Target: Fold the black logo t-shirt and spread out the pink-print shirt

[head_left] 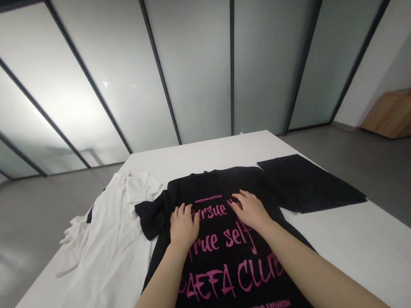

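A black T-shirt (221, 253) with pink lettering lies spread face up in front of me, its collar toward the far end of the table. My left hand (184, 224) rests palm down on the left part of its chest, fingers slightly spread. On the right part of the chest lies my right hand (250, 208), its fingers also apart. Neither hand grips the cloth. The shirt's left-hand sleeve sticks out beside a white garment (107, 258). Its other sleeve reaches toward a folded black garment (311, 181). My forearms cover some of the print.
The white table (204, 149) extends beyond the collar. The white garment lies crumpled and hangs toward the left edge, with a dark bit of cloth beside it. Frosted glass panels (194, 62) stand behind the table. A wooden cabinet (405, 112) is at the far right.
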The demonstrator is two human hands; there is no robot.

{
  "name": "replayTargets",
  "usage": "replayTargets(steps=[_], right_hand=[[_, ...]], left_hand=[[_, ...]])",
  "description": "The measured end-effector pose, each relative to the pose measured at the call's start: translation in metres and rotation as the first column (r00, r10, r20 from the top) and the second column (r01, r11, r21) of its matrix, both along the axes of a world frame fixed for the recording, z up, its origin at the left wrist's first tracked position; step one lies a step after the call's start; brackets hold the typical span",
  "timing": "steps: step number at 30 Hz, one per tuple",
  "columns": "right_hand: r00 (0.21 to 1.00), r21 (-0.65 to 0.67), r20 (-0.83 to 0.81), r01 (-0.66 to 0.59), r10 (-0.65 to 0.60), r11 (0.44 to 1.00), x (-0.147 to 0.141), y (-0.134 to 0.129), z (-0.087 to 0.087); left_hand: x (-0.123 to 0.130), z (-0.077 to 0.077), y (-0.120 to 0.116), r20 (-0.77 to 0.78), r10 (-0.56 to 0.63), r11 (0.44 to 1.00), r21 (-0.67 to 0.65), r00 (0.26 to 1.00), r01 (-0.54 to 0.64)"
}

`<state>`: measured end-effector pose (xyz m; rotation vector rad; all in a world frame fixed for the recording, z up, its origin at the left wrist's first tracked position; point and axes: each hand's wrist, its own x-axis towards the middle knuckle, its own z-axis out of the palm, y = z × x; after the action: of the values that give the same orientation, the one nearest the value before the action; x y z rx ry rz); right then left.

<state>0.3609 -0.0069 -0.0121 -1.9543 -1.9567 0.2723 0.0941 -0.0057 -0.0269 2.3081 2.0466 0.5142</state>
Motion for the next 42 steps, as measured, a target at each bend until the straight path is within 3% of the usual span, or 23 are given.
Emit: replayTargets(steps=[6, 17, 24, 27, 30, 33, 36, 38, 42], right_hand=[[0.993, 0.033, 0.002, 0.116, -0.116, 0.993, 0.024, -0.004, -0.004], [0.996, 0.057, 0.021, 0.089, -0.091, 0.994, 0.025, -0.043, -0.017], [0.995, 0.026, 0.035, 0.09, -0.091, 0.996, 0.027, -0.05, -0.021], [0.989, -0.028, 0.032, 0.147, -0.146, 0.989, 0.034, -0.035, -0.018], [0.978, -0.033, 0.021, 0.209, -0.208, 0.977, 0.051, -0.003, -0.008], [0.991, 0.054, 0.04, 0.126, -0.128, 0.991, 0.071, 0.036, 0.005], [0.992, 0.054, 0.084, 0.092, -0.096, 0.994, 0.088, 0.065, 0.015], [0.983, 0.029, 0.099, 0.15, -0.152, 0.988, 0.096, 0.076, 0.017], [0.954, -0.039, 0.151, 0.268, -0.26, 0.963, 0.108, 0.083, 0.015]], left_hand=[[-0.006, -0.004, -0.01, -0.024, 0.036, 0.999, 0.027, 0.999, -0.036], [-0.008, -0.004, -0.054, -0.023, 0.071, 0.997, 0.041, 0.997, -0.07], [-0.007, -0.004, -0.068, -0.041, 0.084, 0.996, 0.001, 0.996, -0.084], [-0.016, 0.004, -0.053, -0.048, 0.118, 0.993, -0.008, 0.992, -0.119], [-0.041, 0.022, -0.02, -0.028, 0.161, 0.987, 0.03, 0.987, -0.16], [-0.074, 0.04, 0.021, -0.067, 0.226, 0.972, 0.079, 0.972, -0.221], [-0.102, 0.047, 0.055, -0.148, 0.309, 0.951, 0.037, 0.939, -0.307], [-0.113, 0.046, 0.068, -0.198, 0.263, 0.962, -0.019, 0.944, -0.272], [-0.121, 0.041, 0.076, -0.165, 0.037, 0.994, -0.1, 0.986, -0.054]])
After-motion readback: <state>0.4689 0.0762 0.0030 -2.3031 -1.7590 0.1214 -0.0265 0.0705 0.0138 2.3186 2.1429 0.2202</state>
